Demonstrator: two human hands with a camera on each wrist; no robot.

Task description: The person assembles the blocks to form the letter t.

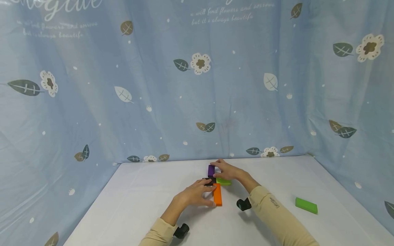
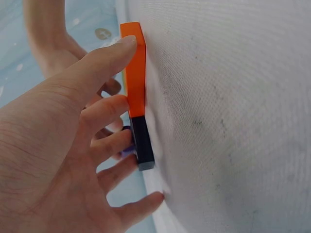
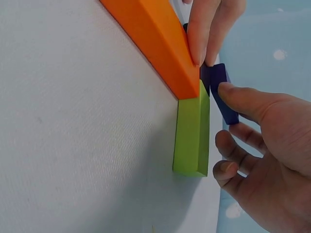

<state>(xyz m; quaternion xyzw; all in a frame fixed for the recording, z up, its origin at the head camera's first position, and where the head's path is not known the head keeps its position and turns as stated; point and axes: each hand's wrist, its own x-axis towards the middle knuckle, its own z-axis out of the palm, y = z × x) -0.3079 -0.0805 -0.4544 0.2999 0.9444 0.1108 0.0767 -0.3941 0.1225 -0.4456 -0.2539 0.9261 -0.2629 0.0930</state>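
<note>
My right hand [image 1: 227, 170] pinches a purple block [image 1: 211, 171] lengthwise, with the thumb at its near end and a finger at its far end. My left hand [image 1: 195, 194] rests spread against an orange block [image 1: 217, 195] and a black block [image 1: 209, 181]. In the left wrist view, the thumb touches the orange block [image 2: 136, 73], and other fingertips reach the black block [image 2: 142, 145]. A lime green block [image 3: 190, 136] meets the orange block's end in the right wrist view. The black block lies beside the lime one, partly covered by left fingers.
A separate green block [image 1: 306, 205] lies on the right side of the white table [image 1: 129, 205]. A blue patterned curtain [image 1: 160, 85] surrounds the table's back and sides. Black devices [image 1: 181, 231] sit at both wrists.
</note>
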